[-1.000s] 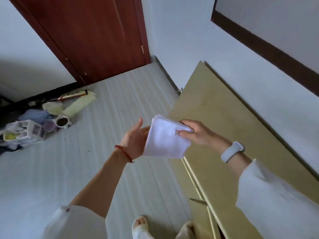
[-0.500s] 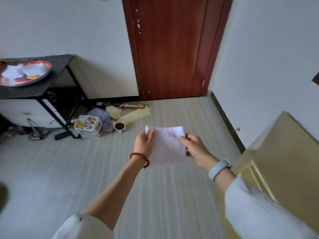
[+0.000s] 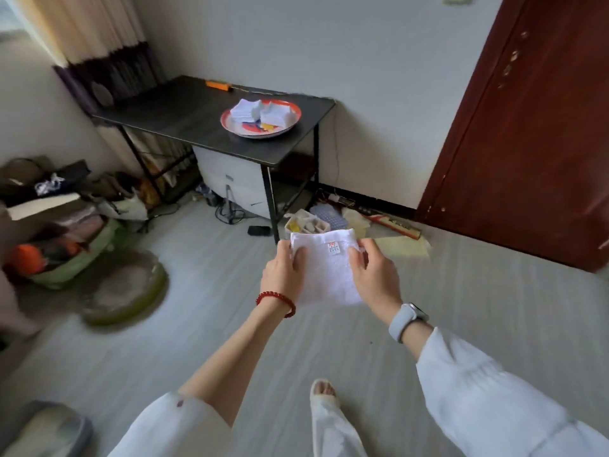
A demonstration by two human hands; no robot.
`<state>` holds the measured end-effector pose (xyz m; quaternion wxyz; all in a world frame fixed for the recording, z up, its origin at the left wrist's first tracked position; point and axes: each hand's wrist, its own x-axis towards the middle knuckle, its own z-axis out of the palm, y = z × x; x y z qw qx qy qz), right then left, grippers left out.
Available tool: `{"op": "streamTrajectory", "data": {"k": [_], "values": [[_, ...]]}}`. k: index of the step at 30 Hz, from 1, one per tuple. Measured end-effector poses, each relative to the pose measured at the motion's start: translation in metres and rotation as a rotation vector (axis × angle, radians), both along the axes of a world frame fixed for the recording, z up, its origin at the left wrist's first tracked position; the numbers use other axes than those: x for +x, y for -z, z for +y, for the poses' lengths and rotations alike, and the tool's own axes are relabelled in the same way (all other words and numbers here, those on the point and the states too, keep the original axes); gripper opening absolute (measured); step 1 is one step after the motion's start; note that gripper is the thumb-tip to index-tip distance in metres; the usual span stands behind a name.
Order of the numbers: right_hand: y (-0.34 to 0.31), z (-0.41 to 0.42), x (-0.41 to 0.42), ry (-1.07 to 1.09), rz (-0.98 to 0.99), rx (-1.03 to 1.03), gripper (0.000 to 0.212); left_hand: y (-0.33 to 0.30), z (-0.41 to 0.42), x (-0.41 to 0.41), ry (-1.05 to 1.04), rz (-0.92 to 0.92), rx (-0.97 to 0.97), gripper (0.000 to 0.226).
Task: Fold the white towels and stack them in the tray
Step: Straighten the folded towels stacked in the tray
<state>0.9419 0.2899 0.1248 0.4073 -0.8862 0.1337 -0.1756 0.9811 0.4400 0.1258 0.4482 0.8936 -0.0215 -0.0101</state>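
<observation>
White towel (image 3: 329, 275), folded small, held mid-air between left hand (image 3: 282, 275) and right hand (image 3: 375, 278), both pinching its side edges. Looks light and floppy; gripping both edges keeps folds together. Tray (image 3: 290, 127) is well apart.

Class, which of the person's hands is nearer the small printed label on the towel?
Right. The right hand grips the towel just beside the label; the left hand holds the opposite edge, farther away.

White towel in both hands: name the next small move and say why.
Probably carry the white towel forward to the tray on the black table. The left hand and right hand grip it already folded small, and the tray, holding two stacks of folded towels, stands well ahead.
</observation>
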Motion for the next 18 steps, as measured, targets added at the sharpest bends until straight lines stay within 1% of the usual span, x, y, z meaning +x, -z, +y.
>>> {"op": "streamTrajectory", "data": {"k": [3,5,8,12,15,18], "values": [[0.001,0.027,0.093,-0.018,-0.029,-0.026,0.025,-0.004,0.028,0.085,-0.072,-0.019,0.092,0.02],[0.001,0.041,0.158,-0.051,-0.03,-0.013,0.024,-0.009,0.043,0.144,-0.091,0.027,0.13,0.017],[-0.007,0.067,0.25,-0.086,-0.01,-0.02,0.03,-0.022,0.07,0.226,-0.079,0.057,0.178,0.021],[-0.023,0.109,0.351,-0.181,0.016,0.021,0.021,-0.041,0.111,0.317,-0.15,-0.007,0.276,0.023],[-0.032,0.143,0.426,-0.223,-0.006,0.018,0.023,-0.046,0.144,0.389,-0.221,-0.063,0.331,0.023],[-0.028,0.172,0.5,-0.24,-0.015,0.026,0.024,-0.044,0.174,0.465,-0.233,-0.084,0.346,0.023]]}}
